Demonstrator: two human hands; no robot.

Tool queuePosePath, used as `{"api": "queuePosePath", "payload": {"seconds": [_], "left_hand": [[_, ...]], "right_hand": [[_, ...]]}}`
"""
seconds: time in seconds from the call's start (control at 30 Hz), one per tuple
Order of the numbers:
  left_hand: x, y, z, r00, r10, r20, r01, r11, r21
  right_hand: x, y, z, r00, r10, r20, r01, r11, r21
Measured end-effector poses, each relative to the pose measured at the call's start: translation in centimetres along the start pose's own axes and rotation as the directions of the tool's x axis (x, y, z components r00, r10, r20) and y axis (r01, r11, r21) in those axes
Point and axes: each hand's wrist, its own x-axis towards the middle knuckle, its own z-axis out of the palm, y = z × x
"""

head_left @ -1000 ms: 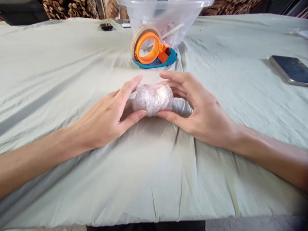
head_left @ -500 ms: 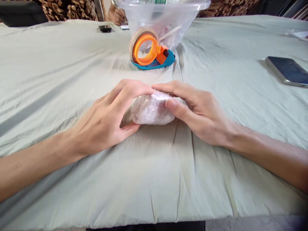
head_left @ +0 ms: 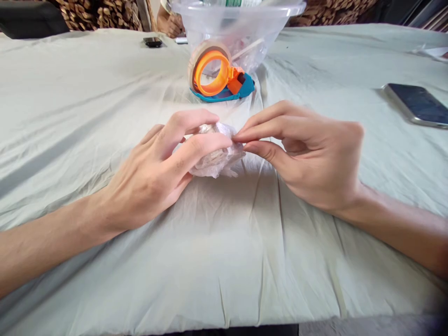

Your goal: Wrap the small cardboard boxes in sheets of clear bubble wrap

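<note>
A small bundle in clear bubble wrap (head_left: pixel 215 161) rests on the cloth-covered table in front of me; what lies inside it cannot be made out. My left hand (head_left: pixel 159 168) is closed around its left side, with fingers over the top and the thumb laid across the near face. At the bundle's right end, my right hand (head_left: pixel 304 156) pinches the edge of the wrap between thumb and fingertips. Just beyond stands an orange and blue tape dispenser (head_left: pixel 227 84) holding a roll of tape.
Behind the dispenser is a clear plastic tub (head_left: pixel 241 28) with things inside. A smartphone (head_left: pixel 418 105) lies at the right, and a small black device (head_left: pixel 153 42) at the far left. Another person's hand (head_left: pixel 173 25) shows beside the tub. The tablecloth (head_left: pixel 196 261) has creases.
My right hand has drawn back to the right and gone from cupping the bundle to pinching its wrap. The bundle has turned, and my left thumb or finger now reaches across it.
</note>
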Motion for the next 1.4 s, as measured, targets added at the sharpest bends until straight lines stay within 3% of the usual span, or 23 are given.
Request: {"api": "queuePosePath", "payload": {"seconds": [0.33,0.57,0.87,1.03,1.17,1.4], "left_hand": [[-0.5,-0.2,0.0,0.995,0.093,0.040,-0.096,0.992,0.081],[-0.4,0.1,0.1,1.000,0.023,0.019,-0.024,0.996,0.091],[-0.4,-0.7,0.3,0.991,0.136,-0.008,-0.135,0.986,0.094],[-0.6,-0.4,0.4,0.998,0.065,0.017,-0.066,0.996,0.059],[-0.5,-0.3,0.4,0.997,0.076,-0.010,-0.076,0.995,0.068],[-0.3,-0.5,0.0,0.998,-0.001,0.061,0.003,0.999,-0.035]], "right_hand": [[0.2,-0.3,-0.3,0.999,0.008,0.047,-0.009,0.999,0.034],[0.2,0.0,-0.2,0.993,-0.028,0.113,0.030,0.999,-0.016],[-0.2,0.9,0.5,0.994,-0.099,-0.038,0.103,0.987,0.119],[-0.1,0.6,0.5,0.990,-0.127,-0.062,0.133,0.985,0.107],[0.0,0.7,0.5,0.991,-0.125,-0.048,0.129,0.986,0.108],[0.0,0.7,0.1,0.982,-0.188,-0.009,0.188,0.982,0.030]]}}
